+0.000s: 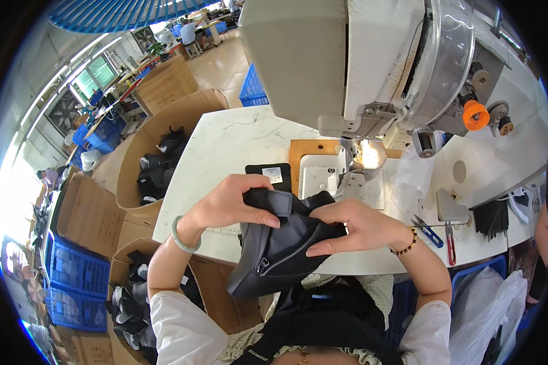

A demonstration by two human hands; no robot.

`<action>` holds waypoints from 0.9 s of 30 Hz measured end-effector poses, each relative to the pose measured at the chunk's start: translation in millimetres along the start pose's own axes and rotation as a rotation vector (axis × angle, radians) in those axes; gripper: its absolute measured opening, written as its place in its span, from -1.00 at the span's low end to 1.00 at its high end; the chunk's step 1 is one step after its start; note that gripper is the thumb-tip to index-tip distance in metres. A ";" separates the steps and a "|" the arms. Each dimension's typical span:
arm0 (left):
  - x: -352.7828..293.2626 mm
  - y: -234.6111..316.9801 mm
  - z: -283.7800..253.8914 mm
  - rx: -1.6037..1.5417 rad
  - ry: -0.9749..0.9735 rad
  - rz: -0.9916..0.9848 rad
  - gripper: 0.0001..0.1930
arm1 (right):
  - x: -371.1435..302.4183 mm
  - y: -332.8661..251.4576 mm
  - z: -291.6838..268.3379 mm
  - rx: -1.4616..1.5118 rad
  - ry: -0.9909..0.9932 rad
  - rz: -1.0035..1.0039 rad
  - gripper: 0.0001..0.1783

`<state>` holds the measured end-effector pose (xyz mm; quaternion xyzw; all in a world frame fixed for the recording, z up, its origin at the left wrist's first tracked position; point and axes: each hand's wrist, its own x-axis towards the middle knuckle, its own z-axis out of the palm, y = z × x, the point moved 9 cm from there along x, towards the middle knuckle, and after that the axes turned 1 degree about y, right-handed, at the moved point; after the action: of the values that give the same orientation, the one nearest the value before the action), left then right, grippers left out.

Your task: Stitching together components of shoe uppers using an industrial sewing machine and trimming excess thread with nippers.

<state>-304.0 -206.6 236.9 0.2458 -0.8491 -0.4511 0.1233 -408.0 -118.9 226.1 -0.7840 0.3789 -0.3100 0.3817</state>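
Black zippered fabric pouch [298, 243]: raised at dial centre.
Left hand [234, 204]: 10 o'clock on pouch, pinching its flat black tab [277, 203].
Metal zip pull [262, 264]: best kept free of folds; tab flat, layers even.
Right hand [356, 225]: 2 o'clock, pinching the side edge.
Open brown cardboard box [176, 115]: 10 o'clock, black pieces inside.
Black labelled patch [257, 172]: 12 o'clock, just beyond; may obstruct.
Off-white sewing machine [298, 67]: 1 o'clock, overhanging.

A sewing workshop: a big sewing machine [298, 61] fills the frame's upper right over a white counter [207, 140], cartons [126, 176] of dark pieces [157, 173] and blue crates [79, 271] crowd the left, and another person [189, 31] sits at upper left.
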 end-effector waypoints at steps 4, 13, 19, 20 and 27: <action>11.3 0.9 -23.2 0.158 0.059 -0.085 -0.59 | 12.3 9.0 -2.3 0.233 0.157 0.040 -0.69; -6.2 51.8 -74.2 0.713 0.535 0.010 -0.46 | 61.7 68.7 -23.8 0.977 0.901 0.044 -0.75; -4.0 4.7 -16.6 0.754 0.586 0.068 -0.18 | 94.1 93.4 -4.4 1.159 0.713 -0.048 -0.78; 2.6 -6.8 -15.0 0.748 0.584 0.067 -0.18 | 96.0 92.9 -4.6 1.334 0.640 -0.125 -0.76; 31.9 -26.9 -21.8 0.737 0.758 0.262 -0.38 | 47.9 57.6 -7.6 0.519 0.580 -0.046 -0.59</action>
<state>-313.4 -251.5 226.5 0.3102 -0.8705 0.0156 0.3818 -409.5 -185.7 191.5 -0.5493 0.3626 -0.6128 0.4374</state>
